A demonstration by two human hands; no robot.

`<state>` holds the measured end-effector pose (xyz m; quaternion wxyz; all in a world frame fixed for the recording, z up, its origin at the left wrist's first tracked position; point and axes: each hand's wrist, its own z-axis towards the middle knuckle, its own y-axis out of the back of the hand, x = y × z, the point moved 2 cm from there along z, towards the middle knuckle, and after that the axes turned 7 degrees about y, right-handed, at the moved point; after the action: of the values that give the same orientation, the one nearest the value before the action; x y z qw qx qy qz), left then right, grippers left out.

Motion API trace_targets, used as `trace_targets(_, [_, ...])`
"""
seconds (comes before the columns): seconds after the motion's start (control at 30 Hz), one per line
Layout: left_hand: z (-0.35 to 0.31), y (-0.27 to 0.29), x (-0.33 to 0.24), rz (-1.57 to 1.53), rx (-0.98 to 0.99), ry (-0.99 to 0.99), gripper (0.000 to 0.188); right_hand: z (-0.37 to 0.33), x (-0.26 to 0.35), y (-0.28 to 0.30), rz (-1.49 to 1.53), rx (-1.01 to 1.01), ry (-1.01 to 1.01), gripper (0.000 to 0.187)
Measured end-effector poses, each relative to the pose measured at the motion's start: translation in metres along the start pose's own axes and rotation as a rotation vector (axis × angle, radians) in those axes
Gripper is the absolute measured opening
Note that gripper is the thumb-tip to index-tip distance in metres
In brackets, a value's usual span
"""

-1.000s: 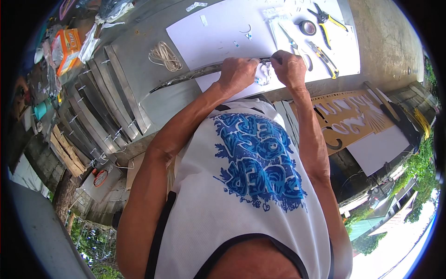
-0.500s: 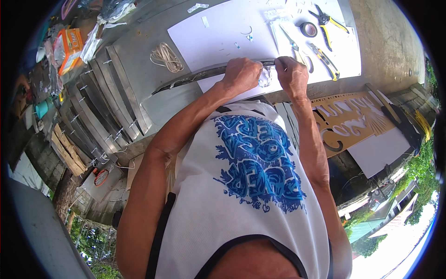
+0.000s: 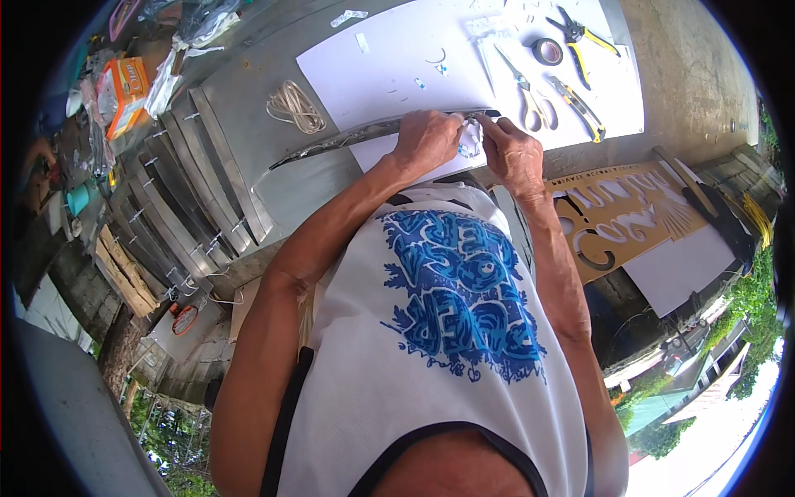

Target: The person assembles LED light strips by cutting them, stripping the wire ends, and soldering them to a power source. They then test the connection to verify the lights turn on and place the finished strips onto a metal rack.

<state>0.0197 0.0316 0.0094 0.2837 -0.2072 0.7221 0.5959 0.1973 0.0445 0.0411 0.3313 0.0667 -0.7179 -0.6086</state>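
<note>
A long, slightly curved dark metal-like strip lies across the table in front of me, its thin end pointing left. My left hand is closed around the strip near its right part. Close to the strip's right end is my right hand, thumb and forefinger drawn together. What those fingers hold, if anything, is too small to tell. Between the two hands sits a small crumpled clear-and-white piece on the white sheet.
Scissors, black tape, a yellow-black cutter and wire strippers lie on the sheet's right side. Coiled cord and several curved metal strips are at left. A brown cut-out board stands right, below the table edge.
My right hand has come off the strip's right end and shifted slightly down and left, uncovering that end and the scissor handles. My left hand stays on the strip.
</note>
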Motion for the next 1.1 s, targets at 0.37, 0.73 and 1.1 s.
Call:
trace_targets(0.37, [-0.001, 0.0, 0.0, -0.047, -0.014, -0.008, 0.015, 0.007, -0.002, -0.002, -0.064, 0.08, -0.003, 0.032])
trace_targets(0.73, [0.008, 0.015, -0.001, -0.155, 0.326, 0.14, 0.039, 0.011, 0.0, -0.007, -0.161, 0.152, 0.028, 0.032])
trace_targets(1.1, [-0.001, 0.021, -0.021, 0.176, 0.391, 0.17, 0.061, 0.007, -0.005, -0.012, -0.061, 0.034, 0.097, 0.032])
